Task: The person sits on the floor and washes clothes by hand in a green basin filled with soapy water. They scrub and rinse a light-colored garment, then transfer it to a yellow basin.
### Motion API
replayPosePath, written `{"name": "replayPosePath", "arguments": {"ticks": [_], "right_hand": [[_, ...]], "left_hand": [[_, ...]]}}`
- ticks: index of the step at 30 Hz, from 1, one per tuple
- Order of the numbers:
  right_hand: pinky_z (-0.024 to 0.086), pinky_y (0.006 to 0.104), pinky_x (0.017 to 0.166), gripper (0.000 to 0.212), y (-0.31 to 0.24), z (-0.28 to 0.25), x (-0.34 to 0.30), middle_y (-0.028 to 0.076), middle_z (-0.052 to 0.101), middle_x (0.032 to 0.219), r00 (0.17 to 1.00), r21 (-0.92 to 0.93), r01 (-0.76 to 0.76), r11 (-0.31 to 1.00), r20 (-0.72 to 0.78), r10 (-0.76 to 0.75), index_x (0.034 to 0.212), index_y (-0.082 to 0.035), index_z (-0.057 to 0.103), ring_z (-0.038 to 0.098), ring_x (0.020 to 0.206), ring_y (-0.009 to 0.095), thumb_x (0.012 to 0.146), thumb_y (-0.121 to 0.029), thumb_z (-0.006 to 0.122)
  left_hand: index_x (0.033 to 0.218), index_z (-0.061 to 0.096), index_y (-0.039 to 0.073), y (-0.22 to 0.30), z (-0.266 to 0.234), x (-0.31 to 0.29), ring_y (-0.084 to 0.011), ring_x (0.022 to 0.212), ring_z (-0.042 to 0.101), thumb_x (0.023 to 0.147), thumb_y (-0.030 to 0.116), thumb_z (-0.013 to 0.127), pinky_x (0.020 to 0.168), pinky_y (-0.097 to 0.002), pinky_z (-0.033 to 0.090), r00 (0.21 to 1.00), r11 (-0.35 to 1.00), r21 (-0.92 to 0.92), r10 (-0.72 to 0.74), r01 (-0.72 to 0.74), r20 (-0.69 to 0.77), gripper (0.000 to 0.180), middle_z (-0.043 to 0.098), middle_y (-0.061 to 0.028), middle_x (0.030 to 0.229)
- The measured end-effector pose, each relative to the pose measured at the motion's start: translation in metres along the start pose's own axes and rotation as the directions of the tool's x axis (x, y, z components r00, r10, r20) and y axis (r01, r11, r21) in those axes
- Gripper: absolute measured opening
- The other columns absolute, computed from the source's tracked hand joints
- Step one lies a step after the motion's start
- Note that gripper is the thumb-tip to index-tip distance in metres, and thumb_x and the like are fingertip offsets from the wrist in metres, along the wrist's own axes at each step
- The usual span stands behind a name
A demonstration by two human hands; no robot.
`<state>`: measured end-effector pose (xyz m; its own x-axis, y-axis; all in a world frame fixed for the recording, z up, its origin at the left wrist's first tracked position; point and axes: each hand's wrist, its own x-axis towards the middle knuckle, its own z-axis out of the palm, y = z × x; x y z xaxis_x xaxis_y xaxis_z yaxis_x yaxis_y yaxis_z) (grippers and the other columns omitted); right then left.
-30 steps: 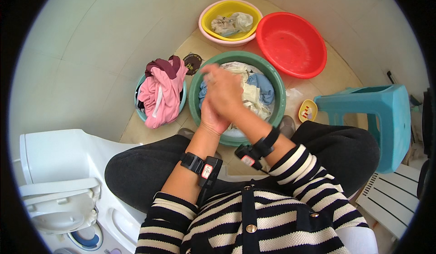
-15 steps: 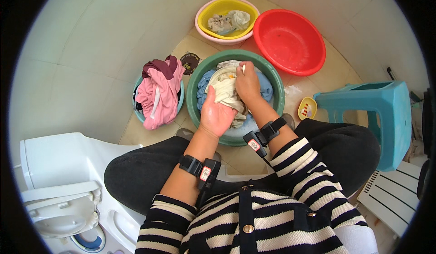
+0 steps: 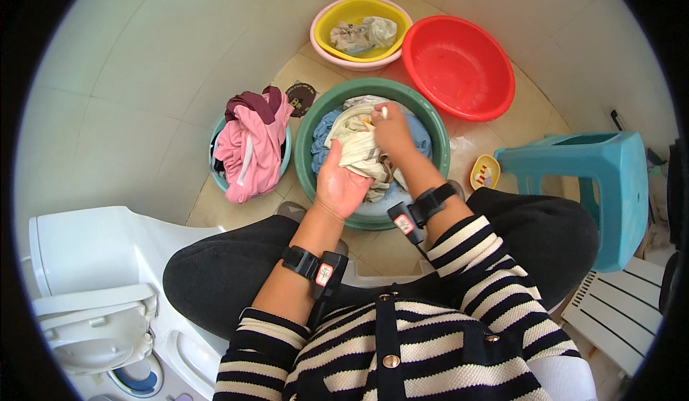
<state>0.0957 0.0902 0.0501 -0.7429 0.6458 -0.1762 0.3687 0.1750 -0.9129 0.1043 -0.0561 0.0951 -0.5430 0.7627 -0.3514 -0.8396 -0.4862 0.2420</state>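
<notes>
- Your left hand (image 3: 343, 184) lies palm up with the thumb raised, supporting the near side of the cream cloth (image 3: 356, 133); its fingers go under the fabric, so I cannot tell how tight that grip is.
- Your right hand (image 3: 393, 134) is curled closed around a small white thing (image 3: 384, 112) – only its end shows – over the cloth's right side.
- The cream cloth lies bunched inside the green tub (image 3: 440, 146); I'd judge this piece unfinished, since both hands are on it.
- In the same tub, blue cloth (image 3: 420, 140) lies beside it, out of your grip – how far along it is, I cannot tell.
- To the left, pink clothes (image 3: 251, 158) heap over the blue basin (image 3: 288, 154), apart from your hands and seemingly untouched.
- Farther off, the red basin (image 3: 459, 67) holds no cloth that shows.
</notes>
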Motion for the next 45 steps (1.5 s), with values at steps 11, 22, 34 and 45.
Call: {"name": "replayPosePath", "arguments": {"ticks": [11,22,34,45], "right_hand": [[0.031,0.0242,0.042,0.030,-0.055,-0.049,0.001,0.001,0.059,0.071,0.833,0.136,-0.261,0.956,0.531,0.152,0.096,-0.006,0.060,0.042,0.052,0.007,0.071,-0.010,0.074],[0.034,0.0205,0.038,0.039,-0.069,-0.025,-0.014,0.009,0.063,0.088,0.744,0.605,-0.534,0.591,0.668,-0.013,0.121,-0.001,0.047,0.049,0.056,0.007,0.087,-0.013,0.064],[0.040,0.0440,0.083,0.021,-0.071,0.018,-0.063,0.015,0.065,0.097,0.830,-0.072,0.519,0.852,0.283,-0.482,0.101,-0.013,0.058,0.060,0.094,0.036,0.085,-0.025,0.060],[0.040,0.0456,0.070,0.012,-0.062,0.028,-0.073,0.008,0.061,0.081,0.753,-0.190,0.645,0.740,0.323,-0.573,0.095,-0.016,0.059,0.060,0.088,0.032,0.084,-0.017,0.054]], "left_hand": [[0.127,0.051,0.010,0.009,-0.017,0.014,-0.0206,0.094,0.058,0.094,0.033,0.053,0.092,-0.0457,0.043,0.986,0.993,0.117,0.045,-0.026,-0.160,0.040,0.061,-0.0049,0.111],[0.103,0.062,0.013,0.006,-0.027,0.019,-0.0200,0.082,0.057,0.093,0.026,0.051,0.080,-0.0367,0.048,0.999,0.998,0.059,-0.011,0.013,-0.046,0.020,0.062,-0.0024,0.095],[0.136,0.038,0.010,-0.002,0.001,0.009,-0.0268,0.123,0.049,0.099,0.035,0.039,0.102,-0.0430,0.041,0.995,0.998,0.052,-0.040,0.035,0.094,0.045,0.049,-0.0088,0.133],[0.140,0.031,0.020,-0.009,-0.027,0.018,-0.0192,0.125,0.046,0.097,0.040,0.042,0.101,-0.0419,0.039,0.998,0.958,0.280,0.059,-0.062,0.019,0.048,0.042,-0.0007,0.138]]}}
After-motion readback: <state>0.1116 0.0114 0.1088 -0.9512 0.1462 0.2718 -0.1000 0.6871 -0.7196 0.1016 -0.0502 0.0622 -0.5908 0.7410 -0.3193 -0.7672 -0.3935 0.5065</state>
